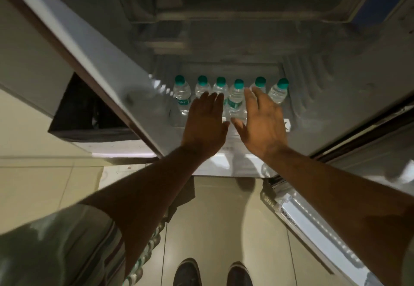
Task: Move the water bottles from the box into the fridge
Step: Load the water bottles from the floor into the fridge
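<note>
From the head camera, six green-capped water bottles (236, 97) stand in a row deep inside the fridge (318, 79). The left hand (205, 126) and right hand (261, 124) flank one of the middle bottles, fingers straight, each grip holding nothing. No box can be made out, so what remains is unclear. The leftmost label is only partly legible.

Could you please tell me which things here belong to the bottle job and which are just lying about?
Job: six water bottles, fridge, left hand, right hand.
Lying about: shoes, floor tiles, dark container left of the fridge (cannot tell whether it is the box).
</note>
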Demonstrator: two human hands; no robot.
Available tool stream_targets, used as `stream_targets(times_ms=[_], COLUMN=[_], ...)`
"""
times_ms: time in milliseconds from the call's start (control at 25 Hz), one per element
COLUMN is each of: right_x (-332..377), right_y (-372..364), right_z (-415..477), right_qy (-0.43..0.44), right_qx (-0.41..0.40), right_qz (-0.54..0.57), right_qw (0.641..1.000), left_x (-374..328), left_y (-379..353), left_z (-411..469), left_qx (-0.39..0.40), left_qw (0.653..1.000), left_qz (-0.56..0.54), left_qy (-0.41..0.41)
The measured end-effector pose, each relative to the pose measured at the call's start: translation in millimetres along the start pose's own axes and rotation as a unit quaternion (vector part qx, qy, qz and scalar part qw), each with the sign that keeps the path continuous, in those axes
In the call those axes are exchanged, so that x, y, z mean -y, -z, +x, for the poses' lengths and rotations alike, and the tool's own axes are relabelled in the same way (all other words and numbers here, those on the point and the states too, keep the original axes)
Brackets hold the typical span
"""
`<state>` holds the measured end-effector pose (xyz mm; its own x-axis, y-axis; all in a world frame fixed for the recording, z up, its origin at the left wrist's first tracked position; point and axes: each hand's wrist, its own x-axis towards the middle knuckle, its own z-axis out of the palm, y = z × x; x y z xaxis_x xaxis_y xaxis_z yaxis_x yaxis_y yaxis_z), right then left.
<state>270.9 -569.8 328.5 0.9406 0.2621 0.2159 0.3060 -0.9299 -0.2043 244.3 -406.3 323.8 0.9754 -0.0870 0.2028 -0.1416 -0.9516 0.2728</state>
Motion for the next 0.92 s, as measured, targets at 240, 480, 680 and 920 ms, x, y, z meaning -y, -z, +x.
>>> stream_targets(times_ms=[240,480,680,920], right_x=[71,158,215,256], right_y=[-12,-59,-103,-171], right_z=[-53,-128,-182,-236], right_qy=[0.068,0.145,0.19,0.191], right_qx=[0.06,0.115,0.195,0.28], right_qz=[0.054,0.103,0.102,0.135], right_qw=[0.994,0.977,0.957,0.931], left_x=[28,81,130,186], left_y=[27,26,15,-21], left_z=[-105,-231,-330,-426], left_qx=[0.017,0.061,0.073,0.08], left_qw=[0.994,0.975,0.946,0.876], left_qz=[-0.011,-0.019,-0.034,-0.089], left_qy=[0.109,0.213,0.315,0.467])
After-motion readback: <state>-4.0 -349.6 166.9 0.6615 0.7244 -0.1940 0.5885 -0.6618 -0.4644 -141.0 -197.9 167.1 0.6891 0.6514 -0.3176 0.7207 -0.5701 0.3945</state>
